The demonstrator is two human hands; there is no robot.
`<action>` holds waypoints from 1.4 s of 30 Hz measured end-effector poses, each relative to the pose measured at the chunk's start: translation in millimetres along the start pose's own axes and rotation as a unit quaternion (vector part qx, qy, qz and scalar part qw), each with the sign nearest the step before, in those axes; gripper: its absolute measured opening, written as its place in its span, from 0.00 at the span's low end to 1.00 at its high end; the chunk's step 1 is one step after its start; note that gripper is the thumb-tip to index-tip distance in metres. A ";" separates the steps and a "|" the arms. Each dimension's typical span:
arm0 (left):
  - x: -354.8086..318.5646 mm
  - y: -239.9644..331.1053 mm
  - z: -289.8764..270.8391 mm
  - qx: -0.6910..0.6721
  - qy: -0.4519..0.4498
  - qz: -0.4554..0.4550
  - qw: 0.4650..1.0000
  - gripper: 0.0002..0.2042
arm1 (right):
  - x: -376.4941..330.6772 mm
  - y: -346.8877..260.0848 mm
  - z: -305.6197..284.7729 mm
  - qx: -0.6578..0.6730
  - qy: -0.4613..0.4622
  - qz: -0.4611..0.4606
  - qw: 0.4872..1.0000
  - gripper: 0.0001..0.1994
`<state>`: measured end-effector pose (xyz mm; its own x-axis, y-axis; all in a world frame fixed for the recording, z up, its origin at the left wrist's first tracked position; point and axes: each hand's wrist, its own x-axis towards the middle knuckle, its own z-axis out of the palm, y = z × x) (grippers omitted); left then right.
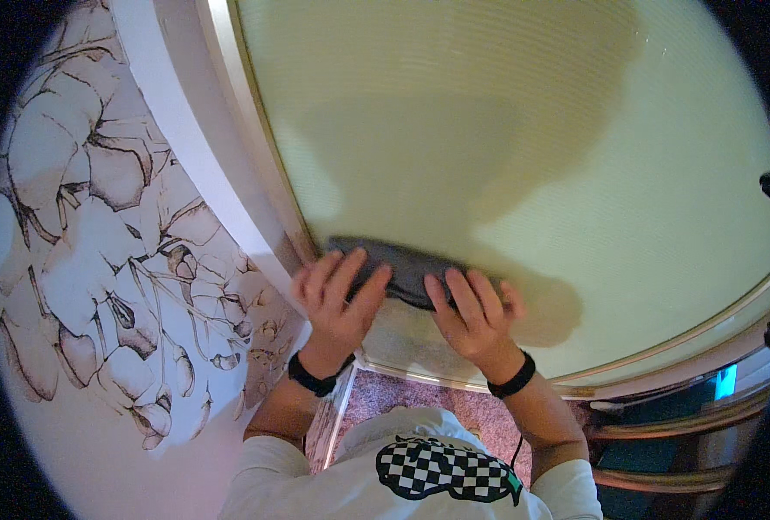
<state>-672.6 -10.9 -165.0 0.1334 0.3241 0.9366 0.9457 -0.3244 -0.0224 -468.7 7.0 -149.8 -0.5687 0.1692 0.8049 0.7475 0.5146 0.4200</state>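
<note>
A dark grey folded cloth (411, 270) lies across the lower left part of a pale green, finely ribbed panel (662, 199). My left hand (337, 299) grips its left end, fingers bent over the fabric close to the panel's left frame. On the other end of the cloth is my right hand (476, 312), its fingers curled onto the edge. Between the two hands the lower edge of the fabric sags in dark folds. The underside of the cloth and what the fingertips press on are hidden. Each wrist wears a black band.
A metallic frame (263, 130) borders the panel on the left, beside a white wall (55, 442) with brown flower drawings. Pinkish carpet (385, 394) shows below the panel. Curved wooden rails (671, 429) stand at the lower right.
</note>
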 end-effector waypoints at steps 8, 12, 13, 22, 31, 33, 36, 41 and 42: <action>12.4 -7.7 -4.7 -0.038 -0.006 -0.009 0.999 0.19 | 22.5 -3.5 -0.9 0.013 0.015 0.020 1.000 0.16; -67.8 -5.3 18.3 -0.028 -0.029 0.008 0.999 0.18 | -28.2 -19.8 13.3 0.027 -0.030 -0.023 0.999 0.16; -73.6 -3.0 20.3 -0.025 -0.026 0.019 0.999 0.17 | -35.7 -22.3 14.6 0.032 -0.039 -0.032 0.998 0.16; 18.3 -8.6 -9.9 -0.019 0.007 -0.051 0.999 0.18 | 41.0 1.7 -8.2 0.015 0.023 0.021 0.999 0.15; -69.2 20.1 28.3 -0.053 -0.051 0.047 0.996 0.14 | -66.4 1.5 0.7 0.005 -0.023 -0.016 1.000 0.16; -67.4 33.1 34.1 -0.038 -0.044 0.080 0.995 0.13 | -80.7 9.4 -3.7 -0.015 -0.033 -0.017 0.999 0.16; -46.8 54.7 39.4 -0.039 -0.028 0.090 0.995 0.15 | -71.9 32.4 -25.3 -0.027 -0.027 0.017 0.999 0.14; 48.5 104.2 24.6 -0.064 0.016 0.045 0.997 0.17 | -36.4 90.1 -62.2 -0.038 0.054 0.075 0.995 0.13; 56.1 113.9 23.6 -0.086 0.003 0.034 0.996 0.17 | -39.0 98.4 -67.5 -0.033 0.056 0.086 0.994 0.13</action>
<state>-550.5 -8.7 -123.2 0.1922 0.2906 0.9373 0.8696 -0.4931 -0.0254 -349.8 -5.7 -111.5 -0.3919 0.1525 0.9073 0.8529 0.4298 0.2962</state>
